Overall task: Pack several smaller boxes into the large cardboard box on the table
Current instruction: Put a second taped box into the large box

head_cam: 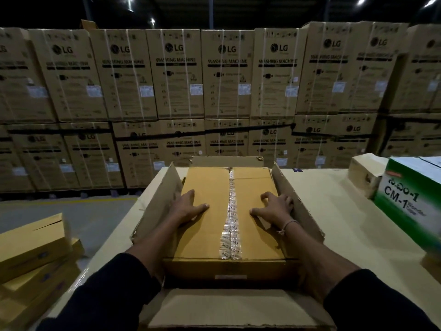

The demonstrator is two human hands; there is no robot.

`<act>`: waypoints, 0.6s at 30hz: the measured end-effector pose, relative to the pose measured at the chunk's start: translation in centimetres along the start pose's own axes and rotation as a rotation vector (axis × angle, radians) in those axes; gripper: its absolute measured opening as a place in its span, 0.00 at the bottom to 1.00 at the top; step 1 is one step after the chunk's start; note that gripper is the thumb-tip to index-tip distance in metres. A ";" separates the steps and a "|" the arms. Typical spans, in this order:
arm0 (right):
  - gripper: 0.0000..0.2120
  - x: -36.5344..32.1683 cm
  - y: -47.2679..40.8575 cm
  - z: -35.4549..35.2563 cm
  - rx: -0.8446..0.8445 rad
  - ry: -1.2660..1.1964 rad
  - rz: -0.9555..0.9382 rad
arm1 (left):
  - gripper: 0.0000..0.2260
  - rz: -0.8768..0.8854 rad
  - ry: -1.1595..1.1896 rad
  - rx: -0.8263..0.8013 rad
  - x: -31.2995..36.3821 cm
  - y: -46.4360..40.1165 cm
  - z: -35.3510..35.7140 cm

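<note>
The large cardboard box (298,206) sits open on the pale surface (334,211), its four flaps spread outward. Inside it lies a smaller brown box (207,225), sealed along its middle with a strip of printed clear tape (231,216) and nearly filling the opening between the side flaps.

Both hands press on top of this taped box. The left hand (188,206) lies flat left of the tape, fingers straight and spread, holding nothing. The right hand (274,206) rests right of the tape with its fingers bent at the knuckles and fingertips on the cardboard, thumb stretched toward the tape (a thin thread bracelet (286,225) circles that wrist).

Off the left edge of the surface, flat brown boxes (31,249) are stacked. At the right stand a green and white carton (410,199) marked CM-1 and a small tan box (365,175) just behind it. Stacked washing machine cartons (176,75) wall the background.
</note>
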State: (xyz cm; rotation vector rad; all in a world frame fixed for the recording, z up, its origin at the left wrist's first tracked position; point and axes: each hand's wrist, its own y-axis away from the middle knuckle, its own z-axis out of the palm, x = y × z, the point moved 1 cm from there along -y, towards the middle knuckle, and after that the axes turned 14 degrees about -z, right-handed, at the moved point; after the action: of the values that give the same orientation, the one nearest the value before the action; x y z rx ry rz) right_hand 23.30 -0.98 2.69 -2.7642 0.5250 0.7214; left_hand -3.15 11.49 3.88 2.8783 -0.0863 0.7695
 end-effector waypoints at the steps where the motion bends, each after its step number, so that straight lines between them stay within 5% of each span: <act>1: 0.37 0.2 -0.2 0.5 -0.010 0.004 0.009 | 0.41 0.006 -0.019 -0.010 -0.1 -0.2 0.3; 11: 0.41 1.8 -0.1 5.4 -0.050 0.009 0.075 | 0.41 0.038 -0.089 -0.084 -3.1 -2.3 3.3; 18: 0.41 2.3 -1.7 5.1 -0.021 -0.017 0.083 | 0.32 0.085 -0.096 -0.012 -2.9 -2.6 2.3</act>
State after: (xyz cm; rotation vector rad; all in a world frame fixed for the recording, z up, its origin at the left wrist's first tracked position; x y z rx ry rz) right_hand 23.74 1.50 -2.56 -2.7672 0.6352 0.7727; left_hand -4.24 13.71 0.10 2.9159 -0.2257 0.6414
